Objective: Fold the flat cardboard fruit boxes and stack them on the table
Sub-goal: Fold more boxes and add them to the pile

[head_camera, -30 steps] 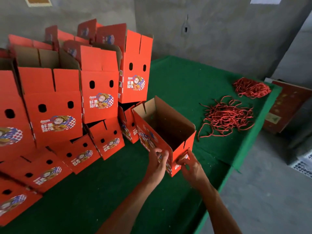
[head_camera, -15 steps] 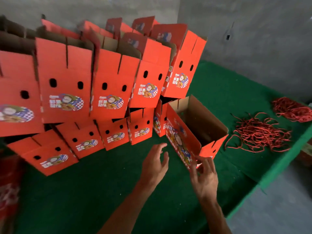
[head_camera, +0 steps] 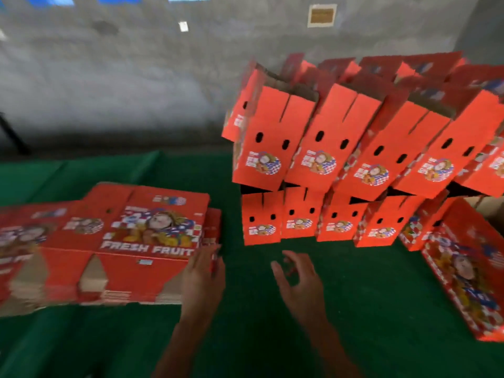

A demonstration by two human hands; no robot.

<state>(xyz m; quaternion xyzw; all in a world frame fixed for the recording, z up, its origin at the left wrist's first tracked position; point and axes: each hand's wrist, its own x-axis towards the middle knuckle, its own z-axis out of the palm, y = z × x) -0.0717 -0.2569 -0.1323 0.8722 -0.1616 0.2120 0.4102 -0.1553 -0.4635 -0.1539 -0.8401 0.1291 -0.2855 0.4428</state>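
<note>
Green table (head_camera: 354,309), seen from head height against a grey wall (head_camera: 136,77). On the left, a pile of flat boxes (head_camera: 114,241), printed side up, close to the near edge, presumably kept there within easy reach as the supply to fold from. On the right, folded boxes (head_camera: 341,159) stacked in two rows, flaps up, the upper row leaning forward and out over the lower one; likely packed close to save room. At the far right, one more folded box (head_camera: 463,268) standing apart from the stack, probably waiting to be placed.

Left hand (head_camera: 203,271) at the right end of the flat pile, fingers fairly straight and laid against the edge of the stacked sheets, seemingly about to lift off the top sheet. Not clear whether any fingertip is tucked under a sheet. Right hand (head_camera: 296,279) over bare table between pile and stack, fingers loosely curled and spread, holding nothing, likely on its way to help.

Whole picture smeared by motion; small print unreadable apart from "FRESH FRUIT" on the top sheet. Left end of the flat pile cut off by the frame; likewise the right end of the stack and most of the lone box. Back rows of the stack hidden behind the front ones, so no count possible.
</note>
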